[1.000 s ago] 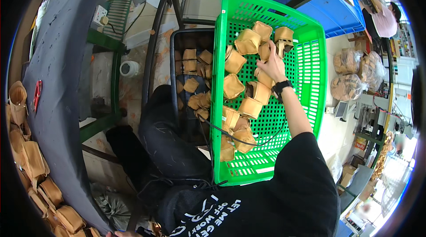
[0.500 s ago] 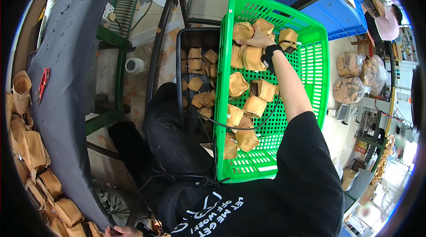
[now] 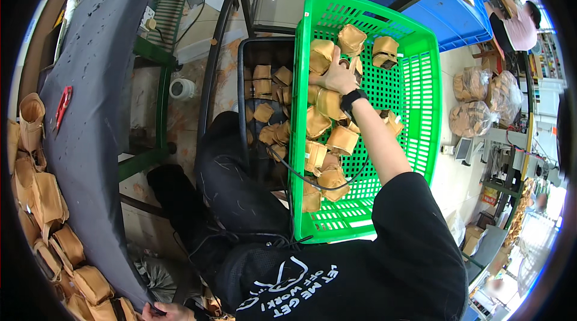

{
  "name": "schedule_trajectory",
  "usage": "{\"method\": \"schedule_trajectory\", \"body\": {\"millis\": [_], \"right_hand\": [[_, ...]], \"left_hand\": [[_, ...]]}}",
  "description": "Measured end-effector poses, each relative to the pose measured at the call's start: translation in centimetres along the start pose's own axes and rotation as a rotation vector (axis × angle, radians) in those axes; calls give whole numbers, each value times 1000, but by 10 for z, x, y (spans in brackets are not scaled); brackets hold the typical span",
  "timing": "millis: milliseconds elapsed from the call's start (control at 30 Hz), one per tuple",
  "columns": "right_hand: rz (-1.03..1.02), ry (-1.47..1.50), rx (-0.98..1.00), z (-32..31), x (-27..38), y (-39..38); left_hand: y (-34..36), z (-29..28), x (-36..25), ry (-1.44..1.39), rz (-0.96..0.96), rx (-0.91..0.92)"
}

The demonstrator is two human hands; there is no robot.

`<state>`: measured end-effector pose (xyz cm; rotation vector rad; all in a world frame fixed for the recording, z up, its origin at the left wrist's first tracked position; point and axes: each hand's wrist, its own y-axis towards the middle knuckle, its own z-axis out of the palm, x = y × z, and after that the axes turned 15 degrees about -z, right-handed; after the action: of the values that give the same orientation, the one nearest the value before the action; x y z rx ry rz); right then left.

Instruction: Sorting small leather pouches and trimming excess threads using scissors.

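Observation:
Inside a green slatted plastic crate (image 3: 434,111), my right hand (image 3: 340,78) reaches among small boxy tan pouches. Its thumb and fingers are closed around one tan pouch (image 3: 321,57) near the crate's left wall. Another tan pouch (image 3: 329,103) lies just below the palm, and one more pouch (image 3: 351,39) stands beyond the fingertips. A dark band circles my right wrist. At the lower left my left hand (image 3: 169,312) is closed on the near corner of the dark grey table cover (image 3: 90,111); its fingers are partly cut off by the frame edge.
Left of the crate, a black bin (image 3: 241,75) holds more tan pieces. Red-handled snips (image 3: 63,106) lie on the grey table, with tan bags (image 3: 48,201) beyond it. A black cable (image 3: 300,175) crosses the green crate. Blue crates (image 3: 448,18) and filled plastic bags (image 3: 472,118) stand right.
My right hand has moved down and left in the crate, and the pouches around it have shifted. My left hand stays at the table corner.

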<state>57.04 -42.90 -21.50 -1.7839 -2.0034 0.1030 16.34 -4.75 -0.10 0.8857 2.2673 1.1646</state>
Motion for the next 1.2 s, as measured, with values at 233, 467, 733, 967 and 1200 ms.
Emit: {"method": "schedule_trajectory", "body": {"millis": [233, 467, 733, 967, 1200], "right_hand": [[102, 162, 111, 10, 13, 11], [-19, 385, 14, 23, 2, 1], [-5, 360, -213, 31, -6, -26], [-100, 678, -471, 50, -54, -36], [-249, 735, -754, -4, -54, -75]], "left_hand": [[-1, -4, -1, 11, -14, -11], [0, -7, -5, -37, -57, 14], [-6, -9, 19, -71, -14, 37], [-11, -12, 32, -111, 4, 84], [-3, -9, 19, -207, -35, 133]]}}
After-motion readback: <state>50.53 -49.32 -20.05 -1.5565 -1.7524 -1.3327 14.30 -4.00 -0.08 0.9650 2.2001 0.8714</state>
